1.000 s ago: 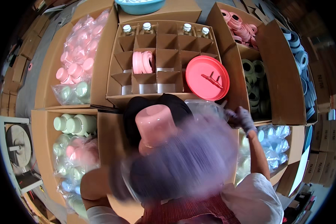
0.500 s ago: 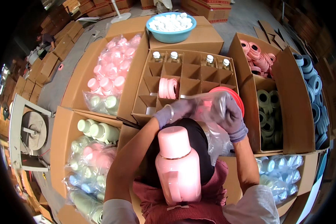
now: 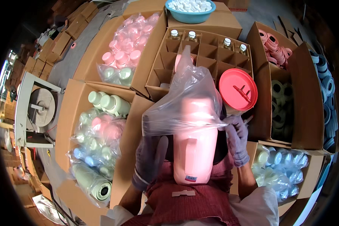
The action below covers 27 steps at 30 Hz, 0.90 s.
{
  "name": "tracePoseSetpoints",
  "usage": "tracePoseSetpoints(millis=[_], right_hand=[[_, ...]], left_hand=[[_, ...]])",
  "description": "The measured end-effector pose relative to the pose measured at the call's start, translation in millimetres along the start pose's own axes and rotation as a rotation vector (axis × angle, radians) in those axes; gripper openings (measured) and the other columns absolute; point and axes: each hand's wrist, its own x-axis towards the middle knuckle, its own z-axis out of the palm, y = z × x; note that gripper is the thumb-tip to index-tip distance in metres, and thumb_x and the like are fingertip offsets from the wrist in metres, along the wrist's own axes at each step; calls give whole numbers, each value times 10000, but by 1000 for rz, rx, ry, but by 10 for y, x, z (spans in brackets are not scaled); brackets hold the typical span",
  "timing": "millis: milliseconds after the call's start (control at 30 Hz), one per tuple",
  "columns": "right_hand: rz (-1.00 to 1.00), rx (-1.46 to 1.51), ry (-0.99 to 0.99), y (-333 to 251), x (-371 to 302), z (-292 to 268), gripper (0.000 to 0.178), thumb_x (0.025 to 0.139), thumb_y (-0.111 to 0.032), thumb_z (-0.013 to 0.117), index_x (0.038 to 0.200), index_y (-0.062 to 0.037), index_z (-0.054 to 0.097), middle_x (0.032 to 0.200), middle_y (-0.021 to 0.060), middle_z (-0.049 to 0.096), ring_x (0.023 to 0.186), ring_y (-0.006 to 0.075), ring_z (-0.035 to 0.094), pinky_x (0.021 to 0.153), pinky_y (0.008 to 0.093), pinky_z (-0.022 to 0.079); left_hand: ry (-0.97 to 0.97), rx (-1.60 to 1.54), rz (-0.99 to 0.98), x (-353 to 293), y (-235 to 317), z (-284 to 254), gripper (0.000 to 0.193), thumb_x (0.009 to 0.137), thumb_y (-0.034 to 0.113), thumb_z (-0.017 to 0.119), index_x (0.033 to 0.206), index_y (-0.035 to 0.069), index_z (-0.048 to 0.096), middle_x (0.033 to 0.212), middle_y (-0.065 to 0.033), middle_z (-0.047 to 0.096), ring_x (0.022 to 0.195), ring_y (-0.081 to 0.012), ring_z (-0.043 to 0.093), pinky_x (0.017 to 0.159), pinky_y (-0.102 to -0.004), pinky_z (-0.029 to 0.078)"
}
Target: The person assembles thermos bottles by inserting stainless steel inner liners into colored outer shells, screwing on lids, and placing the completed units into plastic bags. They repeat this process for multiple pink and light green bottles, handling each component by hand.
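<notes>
Right hand (image 3: 237, 139) pinches the edge of a clear plastic bag (image 3: 190, 88) over the top of the pink flask (image 3: 199, 147), which sits between it and the left hand (image 3: 148, 158); left is open, thumb spread from fingers, near the bag's other edge. Ahead of both, a divided carton (image 3: 206, 52) has white-capped bottles (image 3: 192, 36) in its far cells. Left of the left hand, another carton (image 3: 67, 128) holds green flasks (image 3: 115, 104) and bagged flasks (image 3: 90, 152), mixed colours.
</notes>
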Motion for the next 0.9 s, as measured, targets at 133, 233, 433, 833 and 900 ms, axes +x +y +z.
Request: tracePoseSetpoints(millis=[133,233,433,833,900], right_hand=[[-263,-535,-245,112,-135,-169,198,786,-67,602,980,-29,611,1124,171,550,1085,333,525,953,423,415],[-426,-849,-229,134,-300,-100,309,747,-122,627,1040,-25,603,1233,221,478,1161,445,436,1024,525,360],[-391,-928,-790,137,-1274,-307,251,749,-191,658,990,-121,642,1123,173,503,1133,386,459,1046,635,313],[-490,-991,-699,377,-1465,-234,143,704,-200,685,775,-138,578,897,86,505,847,291,519,775,451,446],[-363,-628,-589,260,-1234,34,165,750,-151,710,799,-79,570,870,118,517,800,297,530,692,391,464]], left_hand=[[3,-17,284,-56,17,-150,394,853,109,650,1211,-22,548,1082,-157,644,926,-349,636,909,-460,469],[-440,-319,603,-102,183,-114,288,840,134,652,1103,22,613,1051,-123,626,860,-300,625,852,-431,496],[-1342,-280,-15,-476,-638,-185,231,885,228,656,1029,49,676,872,-83,665,775,-272,654,733,-328,518],[-363,-230,-46,-112,-966,-409,328,915,207,570,1171,3,592,1124,-165,639,864,-295,648,785,-405,545],[-510,-580,-438,-545,-1617,-715,338,959,190,536,1230,-8,570,1201,-128,633,999,-255,636,877,-387,530]])
